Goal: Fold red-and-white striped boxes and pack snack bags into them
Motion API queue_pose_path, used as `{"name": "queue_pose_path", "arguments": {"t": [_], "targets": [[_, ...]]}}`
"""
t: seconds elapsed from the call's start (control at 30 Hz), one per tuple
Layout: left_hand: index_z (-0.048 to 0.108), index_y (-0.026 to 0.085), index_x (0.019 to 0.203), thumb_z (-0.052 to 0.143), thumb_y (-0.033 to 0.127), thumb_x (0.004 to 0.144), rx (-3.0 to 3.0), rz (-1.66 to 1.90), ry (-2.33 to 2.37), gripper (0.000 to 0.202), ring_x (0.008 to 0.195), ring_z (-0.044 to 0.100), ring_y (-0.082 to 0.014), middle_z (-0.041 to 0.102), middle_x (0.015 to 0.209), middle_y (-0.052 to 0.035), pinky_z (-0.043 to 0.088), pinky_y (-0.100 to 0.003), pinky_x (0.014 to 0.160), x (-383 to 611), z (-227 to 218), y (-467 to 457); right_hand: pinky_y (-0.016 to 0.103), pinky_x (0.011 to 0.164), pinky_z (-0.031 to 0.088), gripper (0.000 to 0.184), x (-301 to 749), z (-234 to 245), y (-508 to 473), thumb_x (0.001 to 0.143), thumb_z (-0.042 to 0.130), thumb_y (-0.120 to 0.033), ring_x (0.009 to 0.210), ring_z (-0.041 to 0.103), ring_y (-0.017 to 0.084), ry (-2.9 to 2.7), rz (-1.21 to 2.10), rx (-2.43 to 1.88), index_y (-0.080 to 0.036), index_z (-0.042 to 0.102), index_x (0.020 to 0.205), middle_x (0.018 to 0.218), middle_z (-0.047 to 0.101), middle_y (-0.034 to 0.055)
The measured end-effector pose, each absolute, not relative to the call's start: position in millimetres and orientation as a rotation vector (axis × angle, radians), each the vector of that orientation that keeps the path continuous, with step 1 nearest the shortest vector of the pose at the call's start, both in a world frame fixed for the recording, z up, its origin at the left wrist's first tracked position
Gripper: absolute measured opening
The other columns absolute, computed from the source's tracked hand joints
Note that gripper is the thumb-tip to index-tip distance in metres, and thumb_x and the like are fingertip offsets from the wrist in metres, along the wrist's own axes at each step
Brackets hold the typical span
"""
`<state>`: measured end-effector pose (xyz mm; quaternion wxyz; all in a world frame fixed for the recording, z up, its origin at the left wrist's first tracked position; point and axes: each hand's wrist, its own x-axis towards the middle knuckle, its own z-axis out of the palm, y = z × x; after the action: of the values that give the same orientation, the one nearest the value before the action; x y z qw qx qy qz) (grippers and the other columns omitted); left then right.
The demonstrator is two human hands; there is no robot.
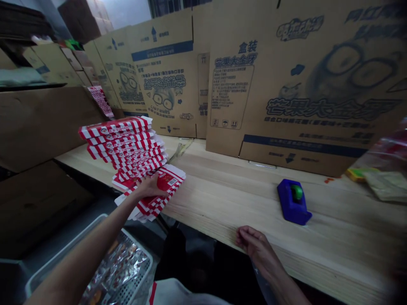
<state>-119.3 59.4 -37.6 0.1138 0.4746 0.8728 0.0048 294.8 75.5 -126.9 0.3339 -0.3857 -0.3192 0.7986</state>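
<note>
My left hand (149,187) reaches out to a leaning stack of flat red-and-white striped cartons (127,146) at the left end of the wooden table (235,199). Its fingers rest on the lowest cartons (159,195), which fan out over the table's front edge; the fingers look pressed onto them. My right hand (252,243) lies at the table's near edge with its fingers curled under and nothing visible in them. A blue tape dispenser (292,203) with a green roll sits on the table beyond the right hand.
Large printed cardboard boxes (286,84) stand along the back of the table. More brown boxes (38,123) fill the left side. A plastic basket (121,267) of shiny wrapped packets sits below on the left. Clear bags and a yellow packet (361,173) lie at the far right.
</note>
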Motion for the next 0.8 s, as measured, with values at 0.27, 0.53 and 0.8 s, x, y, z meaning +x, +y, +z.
{"name": "queue_pose_path", "arguments": {"t": [0.27, 0.53, 0.8], "targets": [[0.030, 0.010, 0.142, 0.076, 0.051, 0.055, 1.882, 0.341, 2.212, 0.107, 0.119, 0.054, -0.0375, 0.055, 0.132, -0.0219, 0.043, -0.046, 0.099, -27, -5, 31, 0.030, 0.081, 0.051, 0.040, 238, -91, 60, 0.065, 0.083, -0.041, 0.084, 0.066, 0.017, -1.041, 2.064, -0.860, -0.016, 0.067, 0.092, 0.090, 0.072, 0.0061], [0.029, 0.014, 0.141, 0.078, 0.040, 0.059, 1.948, 0.828, 1.974, 0.098, 0.119, 0.054, -0.0367, 0.054, 0.131, -0.0200, 0.045, -0.052, 0.097, 70, -22, 26, 0.038, 0.092, 0.050, 0.052, 223, -78, 62, 0.065, 0.083, -0.035, 0.103, 0.065, 0.024, -1.036, 1.875, -0.654, -0.017, 0.064, 0.110, 0.113, 0.069, 0.0097], [0.059, 0.014, 0.111, 0.081, 0.032, 0.055, 1.333, 1.155, 1.520, 0.063, 0.092, 0.068, -0.0286, 0.071, 0.105, -0.0117, 0.054, -0.043, 0.084, 83, -47, 40, 0.030, 0.067, 0.053, 0.029, 282, -87, 75, 0.066, 0.080, -0.035, 0.069, 0.067, 0.019, -1.202, 1.708, -0.861, -0.015, 0.071, 0.085, 0.081, 0.074, 0.0043]]}}
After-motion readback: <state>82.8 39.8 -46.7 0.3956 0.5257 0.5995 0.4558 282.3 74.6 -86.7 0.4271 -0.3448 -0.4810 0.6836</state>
